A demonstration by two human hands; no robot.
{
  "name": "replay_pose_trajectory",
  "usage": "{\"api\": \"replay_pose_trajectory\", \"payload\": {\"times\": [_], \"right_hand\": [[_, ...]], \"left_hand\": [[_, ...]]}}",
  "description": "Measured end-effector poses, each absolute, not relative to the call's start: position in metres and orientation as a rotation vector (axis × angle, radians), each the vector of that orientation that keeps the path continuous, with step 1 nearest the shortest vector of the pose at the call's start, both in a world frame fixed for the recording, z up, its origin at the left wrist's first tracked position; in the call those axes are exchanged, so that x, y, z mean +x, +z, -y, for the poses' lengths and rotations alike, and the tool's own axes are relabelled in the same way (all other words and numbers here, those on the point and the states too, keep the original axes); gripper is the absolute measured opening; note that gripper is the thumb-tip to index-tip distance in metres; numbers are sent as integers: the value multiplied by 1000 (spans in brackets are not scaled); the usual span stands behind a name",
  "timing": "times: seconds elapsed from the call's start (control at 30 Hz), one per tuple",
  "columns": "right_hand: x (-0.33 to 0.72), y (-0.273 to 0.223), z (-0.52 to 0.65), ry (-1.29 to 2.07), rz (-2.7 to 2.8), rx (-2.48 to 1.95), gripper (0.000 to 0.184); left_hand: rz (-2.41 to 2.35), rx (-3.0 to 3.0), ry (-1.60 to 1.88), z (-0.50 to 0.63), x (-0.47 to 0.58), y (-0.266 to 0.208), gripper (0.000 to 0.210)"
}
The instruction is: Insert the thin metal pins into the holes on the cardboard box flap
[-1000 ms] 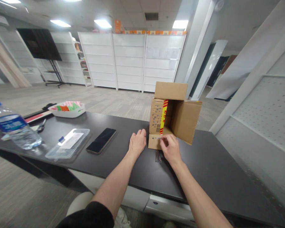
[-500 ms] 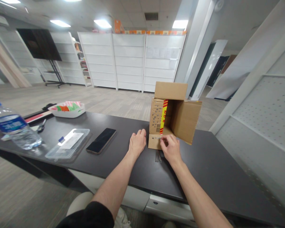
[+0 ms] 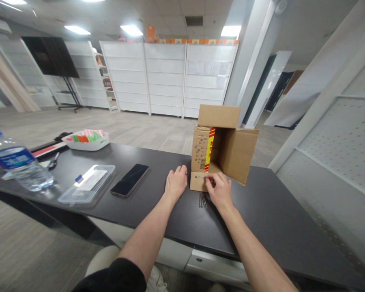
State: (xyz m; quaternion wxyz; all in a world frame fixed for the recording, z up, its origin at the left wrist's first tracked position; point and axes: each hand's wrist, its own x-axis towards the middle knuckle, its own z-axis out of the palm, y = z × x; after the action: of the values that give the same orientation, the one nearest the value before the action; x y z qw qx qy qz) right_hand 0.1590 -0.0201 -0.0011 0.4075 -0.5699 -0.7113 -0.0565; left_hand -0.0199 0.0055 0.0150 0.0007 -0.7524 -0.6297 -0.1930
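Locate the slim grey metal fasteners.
Right of centre in the head view, the fasteners lie on the black tabletop before the brown cardboard box, beside the right hand.

Under the grip (image 3: 220, 190) spreads a black desktop (image 3: 261, 211), with pale drawers (image 3: 214, 263) below it on the near side. Beyond the grip, a greyish plank-patterned floor (image 3: 146, 134) runs back to a row of tall white panelled units (image 3: 164, 77); orange boxes (image 3: 200, 41) line their top. Far to the grip's left, past the desk, a large dark screen (image 3: 50, 56) hangs tilted in view on a black stand (image 3: 69, 89). High above, the ceiling (image 3: 167, 16) carries bright light panels (image 3: 132, 30) and a dark vent (image 3: 194, 20). Right of the grip rises a perforated white partition (image 3: 346, 142); farther back stands a pale column (image 3: 246, 61).
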Motion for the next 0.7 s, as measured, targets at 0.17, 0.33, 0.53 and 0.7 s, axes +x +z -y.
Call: {"api": "replay_pose_trajectory", "payload": {"times": [0.17, 0.33, 0.53, 0.7], "right_hand": [[159, -1, 21, -131, 1792, -1446, 14], [158, -1, 21, -118, 1780, -1469, 15], [159, -3, 20, -120, 1770, -1499, 16], [159, -2, 20, -109, 1770, -1505, 17]], "left_hand": [[1960, -2352, -625, -6, -21, 14, 18], [1960, -2363, -623, -6, -21, 14, 18], [1947, -2351, -623, -6, -21, 14, 17], [1917, -2338, -643, -7, -22, 11, 16]]}}
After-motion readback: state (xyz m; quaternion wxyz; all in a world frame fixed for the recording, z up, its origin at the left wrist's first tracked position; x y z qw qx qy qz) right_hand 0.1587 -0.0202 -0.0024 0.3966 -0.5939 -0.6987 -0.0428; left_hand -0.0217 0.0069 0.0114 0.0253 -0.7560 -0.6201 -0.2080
